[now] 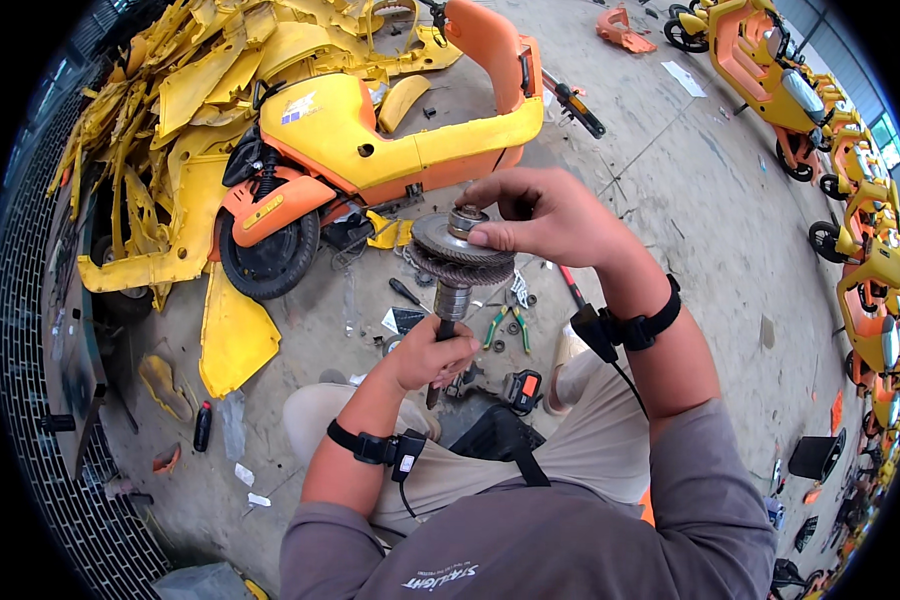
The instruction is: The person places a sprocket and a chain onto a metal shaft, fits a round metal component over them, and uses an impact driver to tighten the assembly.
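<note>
Upright in front of me stands a metal gear shaft, with two wide toothed gears stacked near its upper end. My left hand is closed round the dark lower part of the shaft, and the shaft's tip sticks out below the fist. At the top sits a ring-shaped bearing. My right hand pinches this bearing between thumb and curled fingers, just above the gears. Beneath the gears, a shiny collar surrounds the shaft.
Pliers, a screwdriver and a cordless power tool lie on the concrete floor before me. Beyond stands a yellow and orange scooter, with heaped yellow panels behind it. More scooters line the right side.
</note>
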The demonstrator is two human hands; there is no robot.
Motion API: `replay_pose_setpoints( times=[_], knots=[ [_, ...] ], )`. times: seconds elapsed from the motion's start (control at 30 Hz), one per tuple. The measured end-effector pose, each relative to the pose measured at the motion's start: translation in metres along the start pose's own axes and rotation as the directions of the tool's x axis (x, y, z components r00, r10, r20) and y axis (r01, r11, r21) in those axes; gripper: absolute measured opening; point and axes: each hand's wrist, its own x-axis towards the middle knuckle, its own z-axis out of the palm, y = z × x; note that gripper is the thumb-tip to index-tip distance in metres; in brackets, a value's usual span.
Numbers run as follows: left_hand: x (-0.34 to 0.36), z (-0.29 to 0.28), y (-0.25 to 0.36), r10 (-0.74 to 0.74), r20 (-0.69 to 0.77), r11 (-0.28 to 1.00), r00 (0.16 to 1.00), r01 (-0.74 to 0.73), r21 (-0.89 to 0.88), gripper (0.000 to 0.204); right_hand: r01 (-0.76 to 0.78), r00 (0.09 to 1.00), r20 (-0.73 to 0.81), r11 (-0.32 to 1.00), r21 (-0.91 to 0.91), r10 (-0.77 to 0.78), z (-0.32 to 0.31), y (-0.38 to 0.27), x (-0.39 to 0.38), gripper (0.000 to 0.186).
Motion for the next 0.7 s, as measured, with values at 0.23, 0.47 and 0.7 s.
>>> replay_pose_setpoints(
  times=[0.23, 0.47, 0.7],
  knots=[
    [0.012, -0.004, -0.001, 0.215, -0.548, 0.878, 0.808, 0.086, 0.471, 0.037, 0.007, 0.997, -0.079, 0.999, -0.035, -0.01, 0.016, 0.032, 0.008, 0.037],
    [0.01, -0.034, -0.01, 0.449, -0.605, 0.775, 0.658, 0.051, 0.63, 0.028, -0.013, 0.987, -0.159, 1.0, 0.021, 0.016, 0.045, 0.036, 0.01, 0.042],
    [0.014, -0.047, -0.017, 0.47, -0.597, 0.793, 0.651, -0.014, 0.609, 0.018, -0.013, 0.987, -0.155, 0.977, 0.211, 0.047, 0.057, 0.049, 0.017, 0.045]
  ],
)
